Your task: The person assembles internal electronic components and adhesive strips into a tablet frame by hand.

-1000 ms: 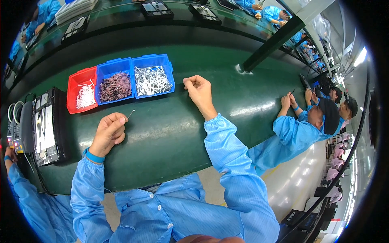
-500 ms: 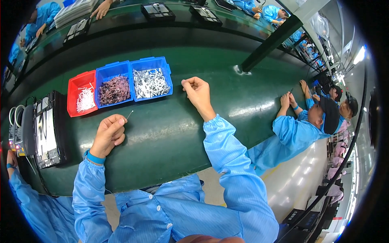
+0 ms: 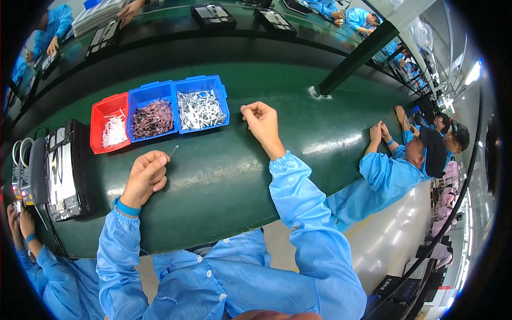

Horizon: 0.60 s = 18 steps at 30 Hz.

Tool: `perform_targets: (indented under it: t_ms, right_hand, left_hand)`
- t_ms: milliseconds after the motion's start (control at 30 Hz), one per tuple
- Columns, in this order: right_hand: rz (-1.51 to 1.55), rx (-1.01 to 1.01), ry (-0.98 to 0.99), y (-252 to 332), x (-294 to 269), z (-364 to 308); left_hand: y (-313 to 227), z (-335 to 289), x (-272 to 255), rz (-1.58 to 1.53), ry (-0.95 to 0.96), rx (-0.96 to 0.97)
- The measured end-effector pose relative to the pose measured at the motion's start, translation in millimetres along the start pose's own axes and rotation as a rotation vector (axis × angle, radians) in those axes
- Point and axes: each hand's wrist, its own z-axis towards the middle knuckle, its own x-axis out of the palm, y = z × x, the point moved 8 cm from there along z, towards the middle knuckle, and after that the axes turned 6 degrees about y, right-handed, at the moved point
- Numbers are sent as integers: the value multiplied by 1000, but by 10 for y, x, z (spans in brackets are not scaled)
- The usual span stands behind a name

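Your left hand (image 3: 145,177) pinches thin pale pin (image 3: 174,151) above green belt (image 3: 224,176), near blue and red bins (image 3: 154,114). Your right hand (image 3: 261,121) curled right of bins; contents not discernible. Risk: pin, slender and light, slips from loose pinch, lost on belt.

Bright overhead light, belt glare, fisheye-bent edges

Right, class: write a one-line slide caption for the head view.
Left hand pinches a thin metal pin beside red and blue plastic bins; right hand rests closed on the green belt.
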Motion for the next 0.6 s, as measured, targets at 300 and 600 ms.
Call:
perform_targets:
  t_ms: [300,600]
  right_hand:
    - [-25,4,0,-31,4,29]
    - [-23,15,-6,-17,20,36]
  left_hand:
    - [6,3,-5,-7,-1,-15]
    - [-14,-7,-37,-32,-5,-12]
